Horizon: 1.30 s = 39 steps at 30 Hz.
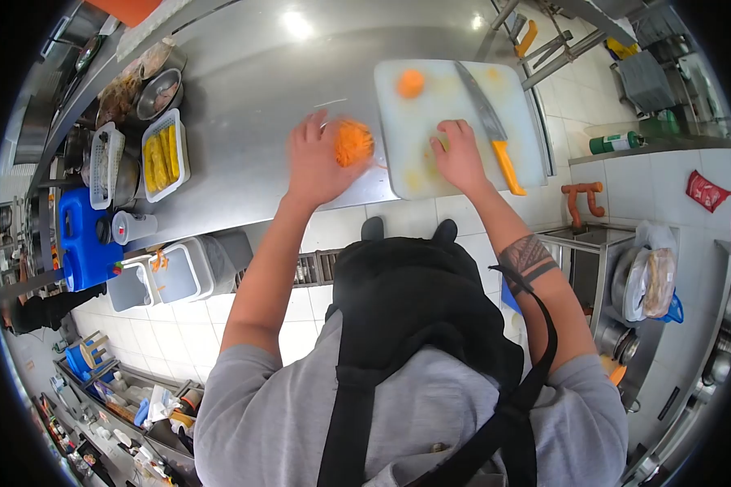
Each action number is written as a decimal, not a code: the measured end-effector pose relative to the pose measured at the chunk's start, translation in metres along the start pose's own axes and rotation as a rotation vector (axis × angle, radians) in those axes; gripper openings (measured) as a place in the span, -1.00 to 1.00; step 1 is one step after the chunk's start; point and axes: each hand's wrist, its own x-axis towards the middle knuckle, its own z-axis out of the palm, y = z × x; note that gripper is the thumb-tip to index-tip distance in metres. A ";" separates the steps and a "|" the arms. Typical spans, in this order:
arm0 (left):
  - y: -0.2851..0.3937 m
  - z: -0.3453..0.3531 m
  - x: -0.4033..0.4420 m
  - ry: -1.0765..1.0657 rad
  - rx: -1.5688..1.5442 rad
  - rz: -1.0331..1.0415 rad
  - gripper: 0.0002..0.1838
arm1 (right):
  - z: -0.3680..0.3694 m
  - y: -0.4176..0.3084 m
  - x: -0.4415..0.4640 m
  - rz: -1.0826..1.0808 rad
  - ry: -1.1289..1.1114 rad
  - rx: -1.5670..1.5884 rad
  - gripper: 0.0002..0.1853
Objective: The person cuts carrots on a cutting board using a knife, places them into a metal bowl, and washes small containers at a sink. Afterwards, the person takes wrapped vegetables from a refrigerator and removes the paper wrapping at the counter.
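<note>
So I'm at the steel table [244,89], using the cutting board [406,138] as my landmark. The heap of orange shreds [354,144] is just left of the board, and my left hand [315,158] is right up against it, loosely cupped with the fingers a bit apart. Can't tell if it's actually got hold of any. My right hand [458,150] is over the board, fingers softly bent, thumb apart, nothing in it that I can see. The knife [494,126] lies on the board's right half, and a round orange piece [410,83] sits at its far left. I'd call this step handling the shreds; a decent grip next would call for both hands cupped, since they look loose.
</note>
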 end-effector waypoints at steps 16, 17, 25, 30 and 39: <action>0.026 0.048 -0.125 -0.442 -1.448 -0.988 -0.65 | 0.062 -0.074 -0.037 -0.424 -0.312 -0.332 -0.93; 0.024 0.070 -0.133 -0.521 -1.652 -1.233 -0.52 | 0.061 -0.077 -0.043 -0.438 -0.338 -0.314 -0.90; -0.007 0.160 -0.147 -0.189 -2.314 -1.207 -0.58 | 0.044 -0.108 -0.081 -0.525 -0.658 -0.099 -0.79; -0.025 0.139 -0.152 -0.094 -2.108 -1.244 -0.59 | 0.081 -0.116 -0.068 -0.536 -0.471 0.026 -0.49; -0.031 0.130 -0.165 -0.181 -2.286 -1.187 -0.59 | 0.044 -0.131 -0.088 -0.392 -0.802 0.339 -0.63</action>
